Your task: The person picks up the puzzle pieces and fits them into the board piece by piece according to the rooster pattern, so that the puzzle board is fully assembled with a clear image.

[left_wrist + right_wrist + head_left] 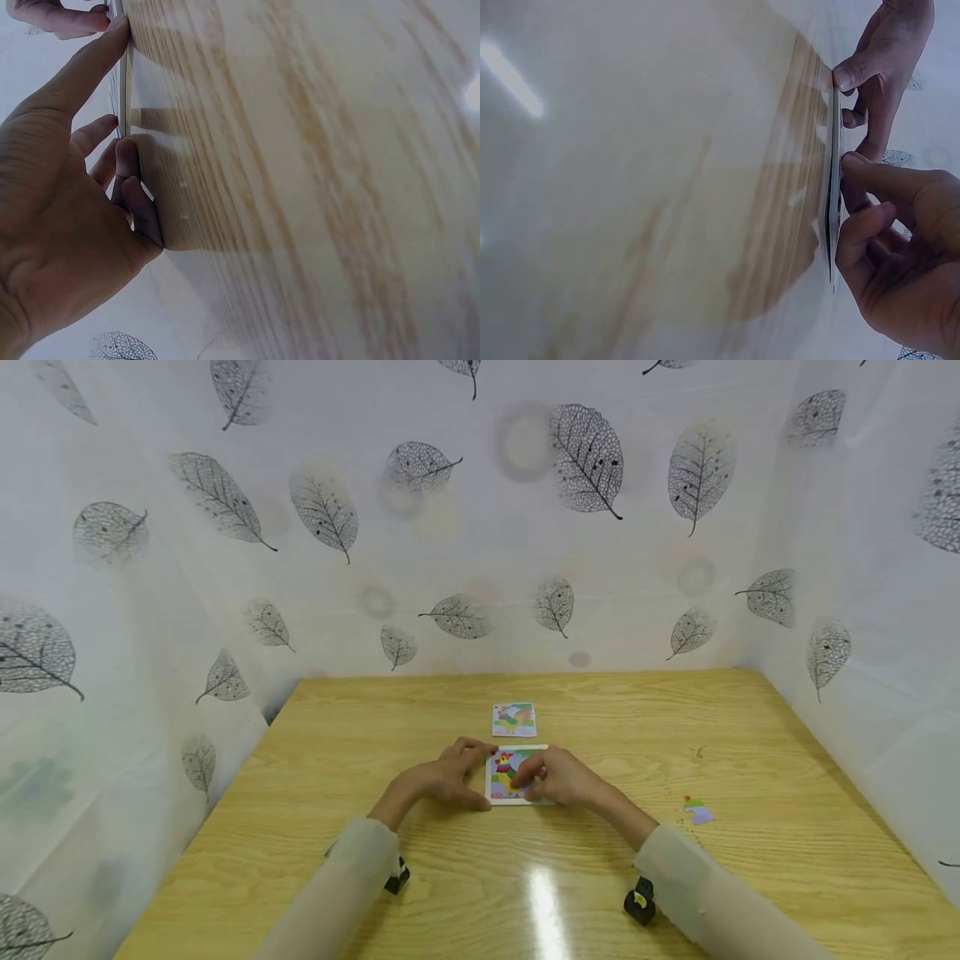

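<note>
A small white-rimmed jigsaw board (512, 802) with a colourful rooster picture (503, 767) lies on the wooden table. My left hand (444, 777) spans its left side, thumb at the near corner and index finger at the far one, holding the board's edge. From the right, my right hand (567, 779) reaches over the board, thumb and index finger bent close together as they pinch a puzzle piece low over the picture. Those fingers hide most of the piece and the board's right part. In the right wrist view, the thumb (853, 163) is right at the board's surface.
Just beyond the board lies a square card (514, 720) with a similar rooster picture. Loose puzzle pieces (698, 812), green and lilac, lie on the table (300, 877) to the right. A leaf-patterned white curtain (480, 527) encloses the back and sides.
</note>
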### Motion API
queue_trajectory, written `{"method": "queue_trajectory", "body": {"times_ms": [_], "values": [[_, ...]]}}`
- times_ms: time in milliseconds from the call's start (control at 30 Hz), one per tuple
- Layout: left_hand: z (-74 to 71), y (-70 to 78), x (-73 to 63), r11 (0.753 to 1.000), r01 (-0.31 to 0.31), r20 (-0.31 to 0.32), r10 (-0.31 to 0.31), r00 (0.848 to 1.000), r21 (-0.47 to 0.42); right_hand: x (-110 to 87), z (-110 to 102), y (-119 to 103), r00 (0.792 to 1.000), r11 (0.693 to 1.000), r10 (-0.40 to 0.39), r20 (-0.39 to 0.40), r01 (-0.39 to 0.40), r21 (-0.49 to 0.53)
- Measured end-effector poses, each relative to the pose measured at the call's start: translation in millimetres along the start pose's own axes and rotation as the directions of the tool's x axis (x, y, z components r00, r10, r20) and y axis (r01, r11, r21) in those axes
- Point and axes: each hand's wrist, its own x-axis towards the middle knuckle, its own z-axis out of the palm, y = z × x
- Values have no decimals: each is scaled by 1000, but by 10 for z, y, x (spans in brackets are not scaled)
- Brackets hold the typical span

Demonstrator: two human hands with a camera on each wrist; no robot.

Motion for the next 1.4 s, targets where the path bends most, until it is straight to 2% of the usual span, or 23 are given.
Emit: {"method": "queue_trajectory", "body": {"times_ms": [200,433,633,867,1100,1400], "values": [[32,-14,-33,1000,3,-7,-3,1000,-15,-80,-48,27,998,998,-30,52,27,48],[87,-20,-19,1000,-6,1,6,1000,-28,-270,-226,76,996,980,15,89,-32,194],[80,2,-28,999,6,-4,-6,1000,-39,-517,-525,204,997,982,30,67,-42,183],[39,1,-24,1000,-1,-4,1,1000,1,-860,-812,452,998,985,56,42,-62,163],[-9,-5,2,1000,-4,3,4,1000,2,-1153,-1017,578,997,983,74,29,-78,164],[-12,-1,-2,1000,1,-1,-1,1000,-8,-1411,-1195,746,992,976,117,39,-122,182]]}}
